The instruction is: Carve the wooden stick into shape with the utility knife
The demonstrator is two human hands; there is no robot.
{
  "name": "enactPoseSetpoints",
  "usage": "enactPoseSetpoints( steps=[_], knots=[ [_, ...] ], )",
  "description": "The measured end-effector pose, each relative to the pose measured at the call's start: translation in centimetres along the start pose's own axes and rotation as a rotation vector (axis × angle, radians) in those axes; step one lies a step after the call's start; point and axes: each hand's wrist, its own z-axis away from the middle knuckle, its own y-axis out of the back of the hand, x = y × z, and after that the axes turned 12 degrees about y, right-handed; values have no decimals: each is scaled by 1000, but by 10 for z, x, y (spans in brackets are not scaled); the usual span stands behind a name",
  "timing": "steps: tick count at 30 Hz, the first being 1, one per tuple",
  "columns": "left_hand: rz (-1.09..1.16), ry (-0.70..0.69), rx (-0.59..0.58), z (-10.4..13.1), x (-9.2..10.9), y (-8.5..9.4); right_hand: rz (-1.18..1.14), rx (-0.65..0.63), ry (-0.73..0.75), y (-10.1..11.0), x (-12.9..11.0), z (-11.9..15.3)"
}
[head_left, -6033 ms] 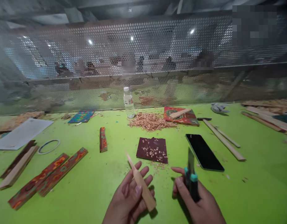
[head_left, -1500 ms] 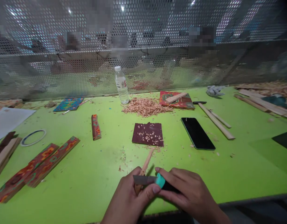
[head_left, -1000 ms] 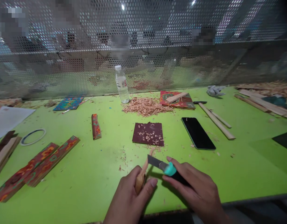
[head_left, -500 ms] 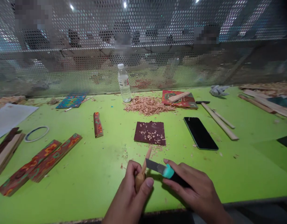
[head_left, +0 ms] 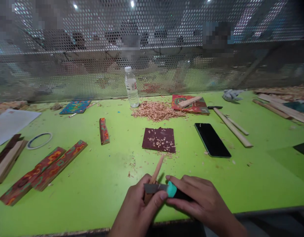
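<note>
Wooden and brown, the slim stick (head_left: 158, 168) pinched by the left hand (head_left: 136, 204) over the near side of the green table (head_left: 92, 187) looks thin-cut at its far end, but its part-hidden near end seems unfinished, and the right hand (head_left: 202, 197) grips a black-and-teal flat-bladed knife (head_left: 171, 190) across it.

Upright bottle (head_left: 132, 88), black phone (head_left: 212, 140), white ring (head_left: 36, 148)
</note>
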Motion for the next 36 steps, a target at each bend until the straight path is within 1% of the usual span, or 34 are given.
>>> enactPoseSetpoints(
  steps=[5,8,12,16,21,29,31,36],
  knots=[
    [-67,14,-2,-2,2,0,37,12,9,-1,0,1],
    [-106,14,24,-3,4,0,64,23,13,-1,-1,-1],
    [-109,26,34,-2,8,1,104,66,-4,-1,-2,3],
    [-144,49,52,-1,11,0,106,123,-95,-3,0,10],
    [-53,65,28,2,13,-2,90,198,-233,-4,1,14],
    [-33,67,33,5,17,-1,56,216,-293,-9,1,15],
    [-31,61,56,5,17,-1,47,214,-295,-10,2,15],
    [-66,68,169,-1,11,-1,40,214,-294,-10,2,17]
  ],
)
